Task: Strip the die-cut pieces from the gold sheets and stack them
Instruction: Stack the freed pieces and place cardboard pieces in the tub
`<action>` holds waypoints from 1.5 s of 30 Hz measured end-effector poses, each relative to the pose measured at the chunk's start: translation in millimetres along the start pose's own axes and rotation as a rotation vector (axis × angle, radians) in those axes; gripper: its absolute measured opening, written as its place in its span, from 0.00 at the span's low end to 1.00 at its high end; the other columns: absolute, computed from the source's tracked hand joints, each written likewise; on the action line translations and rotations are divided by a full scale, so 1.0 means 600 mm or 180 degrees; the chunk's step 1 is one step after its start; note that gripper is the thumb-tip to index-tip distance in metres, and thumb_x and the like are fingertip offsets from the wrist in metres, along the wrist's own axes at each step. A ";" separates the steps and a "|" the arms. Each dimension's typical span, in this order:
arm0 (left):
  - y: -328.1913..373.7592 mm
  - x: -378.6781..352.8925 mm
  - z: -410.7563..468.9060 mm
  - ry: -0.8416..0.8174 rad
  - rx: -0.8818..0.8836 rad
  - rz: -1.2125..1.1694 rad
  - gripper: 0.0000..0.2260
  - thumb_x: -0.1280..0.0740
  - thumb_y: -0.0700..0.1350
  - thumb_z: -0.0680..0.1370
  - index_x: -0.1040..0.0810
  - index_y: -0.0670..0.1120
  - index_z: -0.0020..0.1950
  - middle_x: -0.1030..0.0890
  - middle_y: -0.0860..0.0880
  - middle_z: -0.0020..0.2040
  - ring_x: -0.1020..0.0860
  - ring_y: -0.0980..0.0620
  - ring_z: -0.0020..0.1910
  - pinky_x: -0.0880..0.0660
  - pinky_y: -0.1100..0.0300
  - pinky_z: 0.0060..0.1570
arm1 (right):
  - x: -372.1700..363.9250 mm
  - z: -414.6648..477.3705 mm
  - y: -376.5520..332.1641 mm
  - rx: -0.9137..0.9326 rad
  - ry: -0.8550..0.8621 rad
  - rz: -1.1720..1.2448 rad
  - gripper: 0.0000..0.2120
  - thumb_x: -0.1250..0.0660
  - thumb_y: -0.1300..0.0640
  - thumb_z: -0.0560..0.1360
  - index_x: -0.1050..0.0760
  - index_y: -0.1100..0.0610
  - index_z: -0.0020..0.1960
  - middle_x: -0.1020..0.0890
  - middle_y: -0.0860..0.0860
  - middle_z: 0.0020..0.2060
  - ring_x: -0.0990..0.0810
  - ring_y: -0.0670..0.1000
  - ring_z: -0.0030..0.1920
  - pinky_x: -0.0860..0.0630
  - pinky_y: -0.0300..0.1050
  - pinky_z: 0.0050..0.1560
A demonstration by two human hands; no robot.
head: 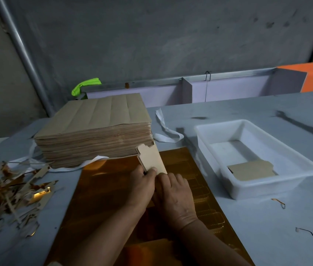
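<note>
noted grey table [247,116] under everything. found gold sheet [103,198] flat beneath both palms, die-cut outlines not yet stripped just right of the knuckles. logged tall pile of brown-backed sheets [94,127] just beyond the fingertips, to their left; judged unprocessed stock, so most of the job remaining. white tub [305,169] well right of the fingers, holding only a few finished pieces [251,169]. scrap heap [8,192] far left of the fingers. left hand [142,187] pinching a small bundle of stripped pieces [151,158] between thumb and fingers, raised off the sheet. right hand [176,196] curled against the bundle's lower edge; cannot tell whether gripping or only squaring it. count in bundle unreadable; sheet's near edge cut off by frame; sheet's left half too dark to read.
</note>
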State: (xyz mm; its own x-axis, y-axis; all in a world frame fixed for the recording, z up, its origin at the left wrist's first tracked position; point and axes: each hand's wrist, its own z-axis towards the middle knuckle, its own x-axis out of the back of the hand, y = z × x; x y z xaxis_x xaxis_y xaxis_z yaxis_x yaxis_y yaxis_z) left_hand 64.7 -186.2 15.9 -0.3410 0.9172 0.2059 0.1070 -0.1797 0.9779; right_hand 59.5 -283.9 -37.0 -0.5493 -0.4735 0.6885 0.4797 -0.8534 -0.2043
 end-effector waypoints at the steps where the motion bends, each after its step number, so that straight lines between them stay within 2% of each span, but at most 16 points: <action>1: 0.000 0.006 0.001 -0.0036 0.0030 -0.0060 0.08 0.36 0.43 0.81 0.23 0.47 0.59 0.18 0.48 0.54 0.19 0.51 0.51 0.21 0.51 0.53 | 0.004 0.000 -0.001 -0.0019 -0.0164 0.0073 0.18 0.41 0.42 0.76 0.23 0.54 0.53 0.22 0.50 0.41 0.25 0.49 0.39 0.24 0.45 0.39; 4: -0.001 0.028 0.006 -0.0214 0.0129 -0.0222 0.08 0.38 0.42 0.82 0.23 0.48 0.59 0.17 0.47 0.54 0.19 0.48 0.53 0.22 0.45 0.57 | 0.012 -0.002 0.000 -0.0107 -0.0577 0.0545 0.21 0.45 0.39 0.75 0.26 0.51 0.58 0.24 0.48 0.47 0.27 0.48 0.46 0.26 0.47 0.48; 6: 0.002 0.043 0.008 -0.0399 0.0151 -0.0257 0.07 0.39 0.41 0.83 0.24 0.52 0.56 0.17 0.47 0.55 0.19 0.47 0.54 0.23 0.43 0.60 | 0.016 0.003 0.006 -0.0327 -0.0521 0.1009 0.19 0.45 0.40 0.74 0.27 0.50 0.56 0.27 0.46 0.47 0.28 0.47 0.46 0.26 0.45 0.48; 10: 0.006 0.069 0.006 -0.0833 0.0051 -0.0294 0.08 0.40 0.42 0.83 0.25 0.55 0.55 0.19 0.48 0.57 0.20 0.49 0.56 0.23 0.45 0.60 | 0.024 0.037 0.028 -0.1462 -0.0712 0.2117 0.14 0.38 0.45 0.78 0.31 0.45 0.63 0.27 0.42 0.53 0.25 0.45 0.54 0.21 0.46 0.53; 12: 0.002 0.076 0.006 -0.1016 -0.0022 -0.0229 0.09 0.40 0.43 0.83 0.26 0.54 0.59 0.20 0.48 0.59 0.22 0.48 0.59 0.24 0.44 0.61 | 0.029 0.054 0.036 -0.2110 -0.1055 0.2871 0.17 0.35 0.50 0.79 0.32 0.45 0.66 0.26 0.42 0.54 0.24 0.47 0.54 0.18 0.43 0.45; 14: -0.003 0.079 0.006 -0.1129 -0.0117 -0.0091 0.09 0.40 0.44 0.83 0.27 0.55 0.61 0.20 0.49 0.59 0.23 0.49 0.60 0.24 0.47 0.60 | 0.034 0.063 0.039 -0.2406 -0.1297 0.3453 0.12 0.35 0.56 0.80 0.29 0.45 0.62 0.24 0.44 0.54 0.23 0.47 0.52 0.21 0.36 0.33; 17: -0.009 0.077 0.006 -0.1160 -0.0242 0.0101 0.08 0.40 0.45 0.83 0.29 0.59 0.58 0.21 0.53 0.58 0.23 0.57 0.57 0.25 0.61 0.49 | 0.030 0.061 0.040 -0.2310 -0.1417 0.3454 0.09 0.36 0.58 0.81 0.27 0.45 0.56 0.21 0.45 0.55 0.21 0.48 0.54 0.19 0.39 0.37; 18: -0.012 0.075 0.007 -0.1140 -0.0252 0.0143 0.08 0.40 0.45 0.83 0.29 0.59 0.57 0.21 0.53 0.58 0.24 0.57 0.57 0.26 0.62 0.48 | 0.029 0.058 0.039 -0.2328 -0.1402 0.3443 0.08 0.37 0.59 0.81 0.27 0.46 0.55 0.21 0.46 0.54 0.20 0.49 0.55 0.18 0.41 0.39; 22: -0.026 0.067 0.008 -0.1079 -0.0162 0.0259 0.08 0.40 0.46 0.83 0.30 0.57 0.59 0.23 0.50 0.59 0.24 0.53 0.59 0.25 0.52 0.60 | 0.024 0.043 0.037 -0.2478 -0.1416 0.3655 0.07 0.37 0.59 0.81 0.26 0.49 0.55 0.19 0.49 0.54 0.16 0.52 0.50 0.16 0.47 0.39; 26: -0.032 0.062 0.004 -0.1057 -0.0055 0.0283 0.13 0.40 0.47 0.83 0.33 0.52 0.68 0.24 0.49 0.61 0.25 0.51 0.60 0.26 0.47 0.63 | 0.017 0.033 0.037 -0.2407 -0.1473 0.3558 0.08 0.38 0.59 0.81 0.27 0.48 0.56 0.20 0.48 0.55 0.17 0.51 0.53 0.16 0.49 0.46; 31: -0.028 0.061 0.002 -0.0964 -0.0092 0.0219 0.11 0.39 0.45 0.83 0.33 0.52 0.65 0.24 0.47 0.61 0.24 0.49 0.59 0.25 0.46 0.62 | 0.018 0.034 0.034 -0.2370 -0.1449 0.3530 0.08 0.38 0.59 0.81 0.27 0.47 0.56 0.21 0.48 0.55 0.18 0.51 0.52 0.16 0.46 0.43; 33: -0.023 0.060 0.004 -0.0872 -0.0149 0.0124 0.10 0.39 0.43 0.82 0.32 0.54 0.63 0.23 0.48 0.60 0.23 0.49 0.58 0.24 0.45 0.60 | 0.020 0.039 0.032 -0.2472 -0.1435 0.3671 0.07 0.37 0.59 0.81 0.27 0.49 0.55 0.20 0.49 0.54 0.17 0.52 0.50 0.17 0.45 0.39; 35: -0.014 0.062 0.007 -0.0818 -0.0106 0.0023 0.09 0.38 0.43 0.82 0.30 0.56 0.60 0.21 0.49 0.57 0.21 0.49 0.55 0.22 0.45 0.57 | 0.023 0.046 0.032 -0.2701 -0.1482 0.3825 0.06 0.36 0.60 0.80 0.26 0.52 0.55 0.20 0.52 0.54 0.18 0.55 0.52 0.17 0.48 0.38; 40: 0.001 0.070 0.018 -0.0816 0.0332 -0.0153 0.10 0.36 0.42 0.81 0.27 0.51 0.61 0.21 0.47 0.56 0.21 0.45 0.56 0.23 0.42 0.58 | 0.028 0.060 0.033 -0.3269 -0.1707 0.4232 0.05 0.33 0.63 0.77 0.24 0.59 0.53 0.18 0.57 0.53 0.18 0.58 0.53 0.18 0.53 0.40; 42: 0.004 0.072 0.020 -0.0771 0.0541 -0.0348 0.10 0.35 0.43 0.80 0.26 0.49 0.60 0.21 0.45 0.56 0.22 0.44 0.56 0.23 0.41 0.59 | 0.029 0.061 0.031 -0.3367 -0.1739 0.4452 0.07 0.33 0.63 0.75 0.25 0.60 0.53 0.18 0.59 0.53 0.18 0.61 0.53 0.19 0.51 0.36; 45: 0.002 0.070 0.022 -0.0685 0.0804 -0.0746 0.09 0.34 0.42 0.79 0.25 0.45 0.60 0.20 0.42 0.57 0.21 0.43 0.57 0.22 0.43 0.58 | 0.024 0.059 0.028 -0.3496 -0.1713 0.4679 0.10 0.34 0.62 0.75 0.26 0.61 0.55 0.19 0.60 0.54 0.19 0.62 0.54 0.19 0.50 0.36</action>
State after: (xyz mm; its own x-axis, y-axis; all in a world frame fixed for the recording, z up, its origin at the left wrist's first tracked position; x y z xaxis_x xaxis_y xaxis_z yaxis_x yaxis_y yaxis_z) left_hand 62.7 -143.3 25.1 -0.1829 0.9813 -0.0601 0.2847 0.1113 0.9521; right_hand 83.8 -297.3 -5.5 0.1712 -0.9228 -0.3450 -0.3986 0.2554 -0.8809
